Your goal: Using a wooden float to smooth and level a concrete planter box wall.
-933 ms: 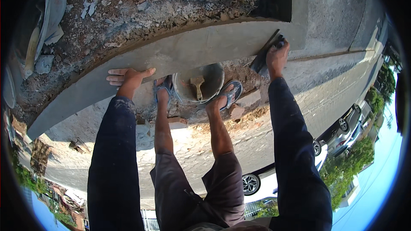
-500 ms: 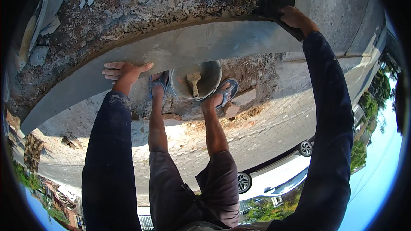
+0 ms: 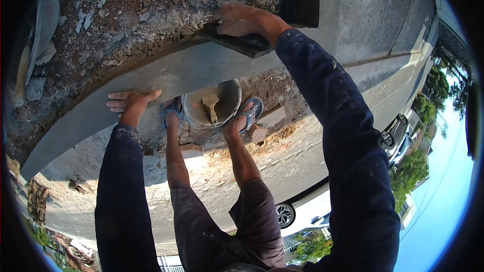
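Note:
A low curved wall with a smooth grey cement top [image 3: 184, 73] runs across in front of me. My left hand [image 3: 132, 105] lies flat on that top, fingers stretched and thumb apart. Farther right, my right hand [image 3: 239, 19] is closed round the back of a dark, flat plastering float [image 3: 247, 46], whose handle is hidden. The float rests tilted over the wall's top near its far edge. Between my feet stands a round bucket [image 3: 238, 96] with water-like grey contents at the bottom. Inside it leans a brush [image 3: 210, 107] with pale, cement-coated bristles.
Rough soil and rubble [image 3: 151, 12] border the wall's far side. A wooden-handled tool with a grey blade [image 3: 43, 27] lies at far left. Broken bricks [image 3: 258, 133] sit by my right foot. Behind me are paving [image 3: 302, 151] and a parked white car [image 3: 302, 216].
My right hand has drawn the float leftward along the wall from the corner at the right. My left hand stays flat on the wall top. The whole view has shifted slightly.

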{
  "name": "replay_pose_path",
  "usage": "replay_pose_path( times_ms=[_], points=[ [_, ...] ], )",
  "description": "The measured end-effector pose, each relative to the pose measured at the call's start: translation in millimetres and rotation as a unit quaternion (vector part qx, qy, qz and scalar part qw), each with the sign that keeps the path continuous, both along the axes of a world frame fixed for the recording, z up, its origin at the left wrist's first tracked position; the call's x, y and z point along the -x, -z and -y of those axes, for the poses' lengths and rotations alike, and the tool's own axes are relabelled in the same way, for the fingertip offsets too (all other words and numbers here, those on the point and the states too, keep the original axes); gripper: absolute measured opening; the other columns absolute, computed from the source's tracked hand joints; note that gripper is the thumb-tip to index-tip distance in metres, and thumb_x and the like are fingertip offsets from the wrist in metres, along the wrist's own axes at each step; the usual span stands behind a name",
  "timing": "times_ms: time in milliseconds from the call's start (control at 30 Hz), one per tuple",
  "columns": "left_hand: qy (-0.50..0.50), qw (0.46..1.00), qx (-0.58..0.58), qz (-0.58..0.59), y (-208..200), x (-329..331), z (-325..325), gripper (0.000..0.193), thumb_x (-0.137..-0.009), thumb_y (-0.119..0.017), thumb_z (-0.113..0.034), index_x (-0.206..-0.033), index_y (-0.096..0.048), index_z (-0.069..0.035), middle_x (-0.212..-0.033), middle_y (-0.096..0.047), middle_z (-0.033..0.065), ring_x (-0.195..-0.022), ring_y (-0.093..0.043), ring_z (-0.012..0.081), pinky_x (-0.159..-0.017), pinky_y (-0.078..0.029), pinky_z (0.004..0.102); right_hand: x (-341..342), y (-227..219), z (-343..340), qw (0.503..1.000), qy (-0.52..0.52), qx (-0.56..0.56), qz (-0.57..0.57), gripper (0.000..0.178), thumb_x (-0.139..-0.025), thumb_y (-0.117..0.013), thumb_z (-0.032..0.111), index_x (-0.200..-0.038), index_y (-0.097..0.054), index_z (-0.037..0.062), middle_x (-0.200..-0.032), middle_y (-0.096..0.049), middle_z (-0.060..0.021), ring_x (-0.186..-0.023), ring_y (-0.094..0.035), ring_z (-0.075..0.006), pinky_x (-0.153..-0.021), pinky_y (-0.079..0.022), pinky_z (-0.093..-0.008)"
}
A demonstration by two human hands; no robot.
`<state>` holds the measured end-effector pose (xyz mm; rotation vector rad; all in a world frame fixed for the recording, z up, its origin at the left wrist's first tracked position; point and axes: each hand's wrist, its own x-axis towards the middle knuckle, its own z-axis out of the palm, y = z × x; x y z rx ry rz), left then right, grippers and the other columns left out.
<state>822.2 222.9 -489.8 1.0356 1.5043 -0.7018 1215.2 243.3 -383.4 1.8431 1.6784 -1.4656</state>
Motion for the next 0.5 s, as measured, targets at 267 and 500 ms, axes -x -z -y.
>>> replay_pose_path(
  times_ms=[267,500],
  points=[
    [-0.031,0.999,0.005,0.007,-22,-24,-9,0.095,-0.072,-0.086,-0.046,-0.132,-0.047,0.016,-0.127,-0.059,0.0284,-0.119,-0.055,0.0377,-0.104,-0.037,0.0417,-245,21,82,0.950,-0.121,0.130,0.258,0.033,-0.080,-0.061,0.020,-0.108,-0.072,0.0052,-0.115,-0.066,-0.0217,-0.107,-0.063,-0.0372,-0.091,-0.049,-0.0429],
    [-0.044,0.999,0.026,0.006,6,15,-7,0.095,-0.071,-0.086,-0.046,-0.132,-0.047,0.016,-0.129,-0.057,0.0305,-0.121,-0.053,0.0380,-0.105,-0.035,0.0413,-135,35,41,0.987,-0.079,0.103,0.090,0.037,-0.089,-0.063,0.026,-0.121,-0.067,0.0083,-0.116,-0.068,-0.0149,-0.107,-0.063,-0.0324,-0.095,-0.047,-0.0405]
  ],
)
